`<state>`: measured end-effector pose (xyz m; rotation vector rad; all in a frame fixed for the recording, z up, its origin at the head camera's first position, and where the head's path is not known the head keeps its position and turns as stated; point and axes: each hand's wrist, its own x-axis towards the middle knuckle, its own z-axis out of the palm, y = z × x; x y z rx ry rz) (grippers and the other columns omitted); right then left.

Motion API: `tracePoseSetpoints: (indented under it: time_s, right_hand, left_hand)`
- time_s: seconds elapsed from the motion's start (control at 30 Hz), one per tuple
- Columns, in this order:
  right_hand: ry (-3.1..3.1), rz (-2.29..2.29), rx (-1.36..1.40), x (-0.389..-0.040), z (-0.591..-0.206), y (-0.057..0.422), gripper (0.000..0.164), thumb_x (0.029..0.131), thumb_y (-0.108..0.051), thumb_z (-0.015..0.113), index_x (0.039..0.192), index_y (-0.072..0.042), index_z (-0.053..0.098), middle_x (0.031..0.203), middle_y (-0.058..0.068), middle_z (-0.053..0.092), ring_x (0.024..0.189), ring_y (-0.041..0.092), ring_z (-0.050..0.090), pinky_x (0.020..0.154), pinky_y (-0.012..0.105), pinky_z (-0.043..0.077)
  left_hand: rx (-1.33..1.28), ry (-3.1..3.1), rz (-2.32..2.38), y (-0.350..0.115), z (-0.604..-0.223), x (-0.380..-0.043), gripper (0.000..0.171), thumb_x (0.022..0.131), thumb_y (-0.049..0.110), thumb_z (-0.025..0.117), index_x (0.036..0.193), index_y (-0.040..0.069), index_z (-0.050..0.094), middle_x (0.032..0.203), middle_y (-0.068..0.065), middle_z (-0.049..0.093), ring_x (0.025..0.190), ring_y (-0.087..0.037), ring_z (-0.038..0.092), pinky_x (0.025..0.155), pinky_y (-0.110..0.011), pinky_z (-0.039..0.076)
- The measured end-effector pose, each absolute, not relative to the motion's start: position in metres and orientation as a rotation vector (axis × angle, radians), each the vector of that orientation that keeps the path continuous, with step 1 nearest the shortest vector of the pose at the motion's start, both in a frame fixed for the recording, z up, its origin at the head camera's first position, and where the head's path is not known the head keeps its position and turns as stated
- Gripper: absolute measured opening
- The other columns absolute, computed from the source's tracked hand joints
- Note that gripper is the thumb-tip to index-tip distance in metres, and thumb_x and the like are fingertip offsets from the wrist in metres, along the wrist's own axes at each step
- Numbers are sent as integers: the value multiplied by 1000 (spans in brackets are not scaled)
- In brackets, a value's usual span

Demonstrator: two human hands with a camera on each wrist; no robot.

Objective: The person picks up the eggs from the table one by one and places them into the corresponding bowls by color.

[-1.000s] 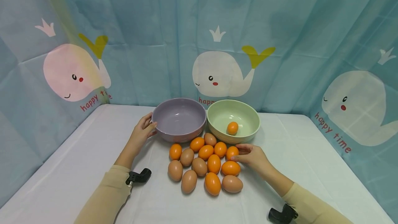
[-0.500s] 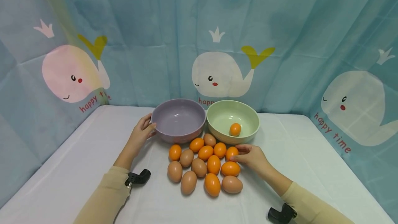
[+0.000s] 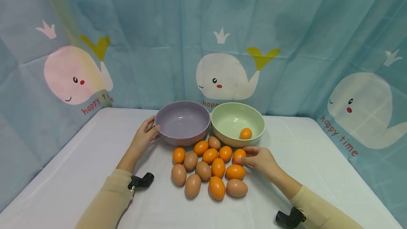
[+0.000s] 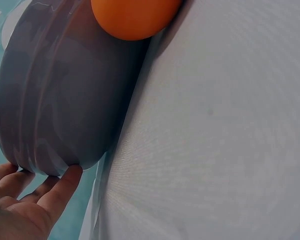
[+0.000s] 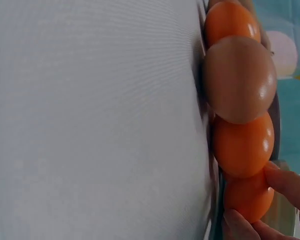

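My left hand [image 3: 143,135] holds the left side of a purple bowl [image 3: 182,123], thumb near the rim. In the left wrist view, curved fingers [image 4: 62,192] touch the bowl's outer wall. My right hand [image 3: 260,160] pinches an orange egg [image 3: 239,156] in front of a green bowl [image 3: 223,120]. The right wrist view shows this orange egg [image 5: 247,197] between thumb and fingers, behind another orange egg [image 5: 242,147]. One loose orange egg [image 3: 246,133] lies inside the green bowl, towards its right. Nothing lies in the purple bowl.
Several orange and brown eggs lie grouped before the bowls, among them a brown egg [image 3: 192,186] and an orange egg [image 3: 217,188] at the front. A white cloth [image 3: 159,207] covers the table. Behind it hangs a blue whale-print curtain [image 3: 152,45].
The egg inside the green bowl has rolled to the right. My right hand has shifted slightly right with the orange egg it pinches. The left hand stays on the purple bowl.
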<state>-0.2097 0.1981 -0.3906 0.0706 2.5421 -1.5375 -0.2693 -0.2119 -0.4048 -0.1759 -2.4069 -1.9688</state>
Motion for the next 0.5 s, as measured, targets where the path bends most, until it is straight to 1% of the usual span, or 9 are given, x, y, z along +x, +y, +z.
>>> tracePoseSetpoints:
  time_s: [0.1, 0.17, 0.3, 0.5]
  right_hand:
    - [2556, -1521, 79, -209, -386, 201, 58, 80, -23, 83, 129, 2, 63, 128, 16, 67, 95, 10, 65, 78, 22, 55]
    - [2557, -1517, 69, -208, -383, 202, 58, 81, -23, 82, 129, 2, 63, 128, 16, 68, 93, 10, 66, 77, 22, 54]
    - [2539, -1510, 47, -204, -377, 205, 59, 83, -23, 81, 132, 3, 61, 130, 17, 66, 97, 11, 67, 85, 28, 57]
    - [2553, -1483, 77, -197, -370, 208, 58, 82, -27, 82, 131, -3, 63, 126, 13, 70, 109, 18, 64, 95, 38, 57]
  left_hand:
    - [-172, -2410, -1966, -212, -404, -269, 66, 106, 25, 47, 160, 10, 13, 167, -12, 14, 153, -33, 23, 113, -51, 43]
    - [-175, -2410, -1958, -212, -404, -269, 66, 106, 25, 47, 160, 10, 13, 167, -12, 14, 152, -33, 23, 113, -51, 43]
    - [-188, -2400, -1964, -212, -404, -269, 66, 106, 26, 48, 160, 9, 13, 167, -13, 15, 152, -34, 23, 113, -51, 42]
    - [-190, -2401, -1976, -214, -406, -269, 69, 106, 29, 49, 160, 9, 13, 167, -12, 15, 153, -33, 23, 113, -51, 43]
